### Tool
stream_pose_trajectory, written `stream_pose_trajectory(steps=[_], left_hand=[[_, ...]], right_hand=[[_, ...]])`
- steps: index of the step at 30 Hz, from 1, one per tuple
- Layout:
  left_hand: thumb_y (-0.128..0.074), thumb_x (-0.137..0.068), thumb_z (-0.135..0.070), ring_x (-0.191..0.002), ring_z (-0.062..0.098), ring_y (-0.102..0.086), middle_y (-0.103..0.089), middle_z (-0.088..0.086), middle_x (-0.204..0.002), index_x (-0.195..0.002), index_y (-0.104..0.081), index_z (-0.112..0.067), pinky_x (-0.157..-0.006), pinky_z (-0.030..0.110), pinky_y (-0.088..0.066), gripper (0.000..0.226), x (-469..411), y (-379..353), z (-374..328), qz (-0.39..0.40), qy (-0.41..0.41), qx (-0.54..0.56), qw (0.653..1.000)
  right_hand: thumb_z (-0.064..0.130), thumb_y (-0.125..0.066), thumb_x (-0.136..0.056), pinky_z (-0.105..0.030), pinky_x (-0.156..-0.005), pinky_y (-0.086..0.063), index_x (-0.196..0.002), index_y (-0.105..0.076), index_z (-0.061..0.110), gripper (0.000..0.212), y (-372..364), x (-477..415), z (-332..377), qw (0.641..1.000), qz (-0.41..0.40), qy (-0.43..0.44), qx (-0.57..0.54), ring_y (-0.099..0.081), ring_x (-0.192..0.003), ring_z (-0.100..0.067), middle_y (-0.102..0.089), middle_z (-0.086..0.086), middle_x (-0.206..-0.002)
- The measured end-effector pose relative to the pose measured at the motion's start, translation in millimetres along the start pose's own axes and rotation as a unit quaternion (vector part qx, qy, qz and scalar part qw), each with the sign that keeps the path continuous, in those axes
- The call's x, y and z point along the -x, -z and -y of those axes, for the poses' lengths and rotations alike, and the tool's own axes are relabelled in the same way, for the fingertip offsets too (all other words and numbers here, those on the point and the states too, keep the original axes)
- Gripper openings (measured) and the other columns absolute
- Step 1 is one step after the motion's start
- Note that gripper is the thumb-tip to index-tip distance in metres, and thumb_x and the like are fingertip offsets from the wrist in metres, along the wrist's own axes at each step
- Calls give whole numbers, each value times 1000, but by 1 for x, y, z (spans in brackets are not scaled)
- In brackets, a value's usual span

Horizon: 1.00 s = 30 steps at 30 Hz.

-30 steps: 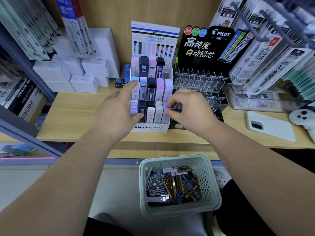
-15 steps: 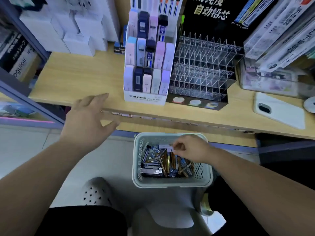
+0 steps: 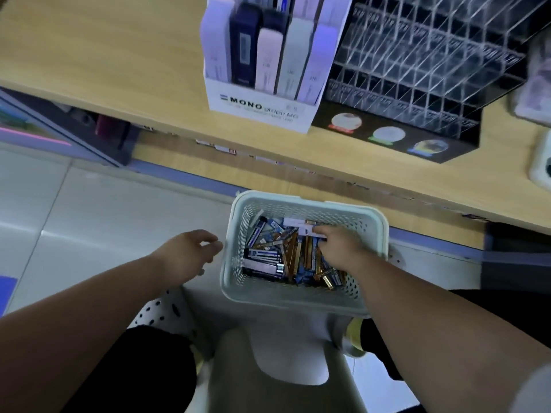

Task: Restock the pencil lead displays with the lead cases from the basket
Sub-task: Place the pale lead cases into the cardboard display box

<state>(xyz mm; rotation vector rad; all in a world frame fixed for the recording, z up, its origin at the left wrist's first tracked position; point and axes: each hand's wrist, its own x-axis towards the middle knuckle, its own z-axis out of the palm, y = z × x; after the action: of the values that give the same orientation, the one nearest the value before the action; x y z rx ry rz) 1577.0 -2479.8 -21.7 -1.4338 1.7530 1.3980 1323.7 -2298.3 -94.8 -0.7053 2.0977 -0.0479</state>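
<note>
Head view: we've left the MONO display (image 3: 259, 105) above the basket (image 3: 310, 204). Right hand (image 3: 337, 248) is now inside the basket, pinching a pale lead case (image 3: 302, 231) near its far wall. Left hand (image 3: 187, 254) is loose and empty, just beside its left wall. Next restock begins.

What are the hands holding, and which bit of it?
The right hand pinches a pale lead case by one end in the basket. The left hand holds nothing.

Head view, steeply downward, close over basket (image 3: 283, 298)
</note>
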Motion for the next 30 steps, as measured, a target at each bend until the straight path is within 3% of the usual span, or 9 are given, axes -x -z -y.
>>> stream_pose_trajectory(steps=[6, 9, 11, 15, 18, 22, 26, 30], left_hand=[[-57, -98, -36, -73, 18, -71, -72, 7, -79, -87, -65, -11, -56, 26, -43, 29, -23, -15, -2, -2, -60, -12, 998], [-61, -96, -38, -75, 20, -71, -72, 8, -80, -88, -67, -10, -56, 26, -40, 29, -25, -9, -1, 15, -55, 12, 998], [-61, -95, -41, -76, 18, -71, -72, 5, -81, -90, -68, -14, -61, 28, -43, 28, -24, -9, 1, 24, -54, 22, 998], [-61, -95, -42, -78, 19, -71, -72, 4, -84, -92, -68, -16, -68, 32, -47, 28, -23, -13, 7, 26, -58, 45, 997], [-60, -95, -42, -78, 18, -71, -72, 2, -84, -91, -69, -18, -68, 30, -47, 27, -24, -13, 7, 23, -61, 51, 997], [-60, -96, -41, -79, 18, -70, -72, -1, -83, -90, -70, -19, -64, 28, -45, 25, -24, -14, 5, 22, -62, 53, 996], [-59, -97, -41, -81, 20, -69, -72, -1, -83, -87, -69, -16, -63, 28, -44, 28, -24, -14, 7, 25, -61, 62, 996], [-59, -97, -41, -80, 20, -69, -71, -2, -80, -83, -69, -19, -63, 28, -44, 29, -22, -14, 7, 22, -62, 67, 996]], right_hand=[[-2, -43, -101, -27, -54, -49, -144, -54, 30, 56, -4, -18, -14, 998, -18, 35, 39, -61, -66, -17, -52, -6, -150], [-6, -46, -95, -34, -95, -49, -146, -53, 23, 60, -9, -23, -10, 993, -31, 65, 93, -57, -115, -25, -54, -5, -144], [-5, -47, -92, -40, -106, -43, -147, -52, 21, 61, -15, -27, -6, 990, -27, 64, 121, -47, -126, -29, -55, -6, -139], [1, -55, -95, -37, -101, -47, -145, -55, 21, 54, -29, -31, -7, 992, -65, 49, 93, -53, -119, -30, -57, -5, -127], [11, -54, -101, -35, -93, -49, -148, -51, 20, 48, -36, -30, -7, 995, -70, 36, 53, -58, -109, -32, -52, -7, -130], [26, -54, -102, -39, -103, -46, -148, -51, 18, 46, -42, -29, -3, 993, -103, 29, 56, -53, -118, -33, -51, -9, -135], [34, -67, -94, -39, -100, -38, -128, -69, 19, 38, -47, -24, -1, 988, -128, 11, 86, -43, -120, -32, -52, -5, -127], [40, -72, -89, -41, -99, -33, -115, -69, 25, 30, -48, -21, -1, 985, -125, 11, 118, -41, -122, -29, -48, 1, -128]])
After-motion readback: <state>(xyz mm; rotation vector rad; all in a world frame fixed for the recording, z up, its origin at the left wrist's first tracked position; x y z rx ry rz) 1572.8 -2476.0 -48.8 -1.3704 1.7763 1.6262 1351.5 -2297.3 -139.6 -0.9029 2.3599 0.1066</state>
